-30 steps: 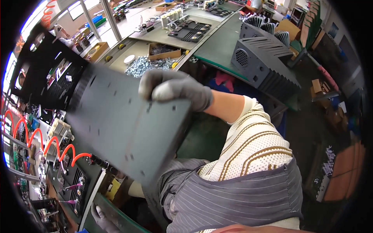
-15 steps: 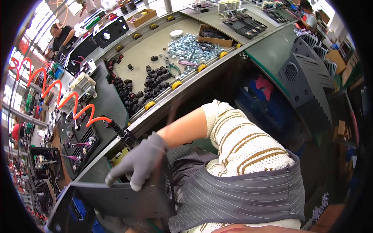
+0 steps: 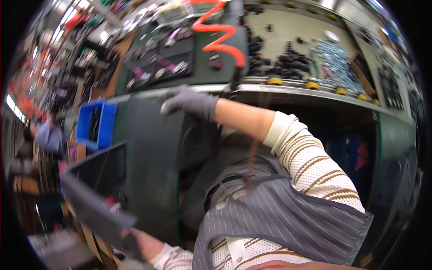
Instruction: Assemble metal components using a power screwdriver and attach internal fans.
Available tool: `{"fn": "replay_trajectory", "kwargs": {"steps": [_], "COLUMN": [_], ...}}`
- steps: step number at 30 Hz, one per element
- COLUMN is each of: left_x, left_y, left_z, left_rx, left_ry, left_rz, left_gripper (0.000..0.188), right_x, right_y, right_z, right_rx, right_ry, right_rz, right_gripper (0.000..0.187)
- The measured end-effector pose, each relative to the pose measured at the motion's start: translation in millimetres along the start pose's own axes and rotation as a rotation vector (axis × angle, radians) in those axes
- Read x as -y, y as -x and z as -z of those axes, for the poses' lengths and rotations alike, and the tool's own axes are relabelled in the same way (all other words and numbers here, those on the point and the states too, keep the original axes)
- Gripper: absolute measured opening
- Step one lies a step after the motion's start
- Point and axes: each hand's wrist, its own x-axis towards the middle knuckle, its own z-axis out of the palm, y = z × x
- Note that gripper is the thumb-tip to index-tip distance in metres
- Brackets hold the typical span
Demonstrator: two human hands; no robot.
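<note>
At the lower left, my left hand (image 3: 134, 245) is at the near end of a dark grey panel (image 3: 96, 204) with a raised edge, gripping it. The panel is tilted and blurred by motion, and the fingers are partly hidden against it. My right hand (image 3: 186, 102), in a grey glove, hangs above the near edge of the bench, with its fingers stretched leftward and nothing in them. Beneath it runs a dark green side surface (image 3: 153, 166). Just right of my right hand, a black tool (image 3: 235, 83) hangs from an orange coiled hose (image 3: 220, 29).
A blue bin (image 3: 95, 125) holding dark parts stands at the left. Ahead, a dark slotted plate (image 3: 162, 63) lies on the bench. Black fittings (image 3: 290, 62) and shiny metal parts (image 3: 333, 63) are heaped in a tray behind yellow rollers (image 3: 312, 85). A person (image 3: 48, 135) is at far left.
My view has turned left. My right hand has come off the panel's edge. The panel has moved away to the left with my left hand.
</note>
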Motion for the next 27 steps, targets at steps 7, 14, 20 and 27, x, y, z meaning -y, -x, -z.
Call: {"fn": "replay_trajectory", "kwargs": {"steps": [7, 14, 20, 27], "left_x": [41.9, 67.8, 73.0, 89.5], "left_y": [-13.2, 25.6, 38.8, 51.2], "left_z": [60.5, 67.3, 98.3, 101.1], "left_rx": [-0.049, 0.184, -0.466, -0.453], "left_ry": [-2.836, -3.755, -3.714, -3.581], "left_rz": [-0.776, -0.097, 0.265, 0.286], "left_gripper": [0.025, 0.023, 0.034, 0.040], "right_x": [-3.7, 17.1, -22.6, -45.9], "right_y": [-47.5, 4.2, -4.6, -9.4], "right_z": [-13.2, -43.4, -20.1, -11.6], "right_rx": [0.021, 0.106, 0.069, -0.322], "right_ry": [0.002, -0.240, -0.108, 0.961], "right_rz": [-0.024, -0.135, -0.121, 0.511], "right_gripper": [0.046, 0.054, 0.052, 0.028]}}
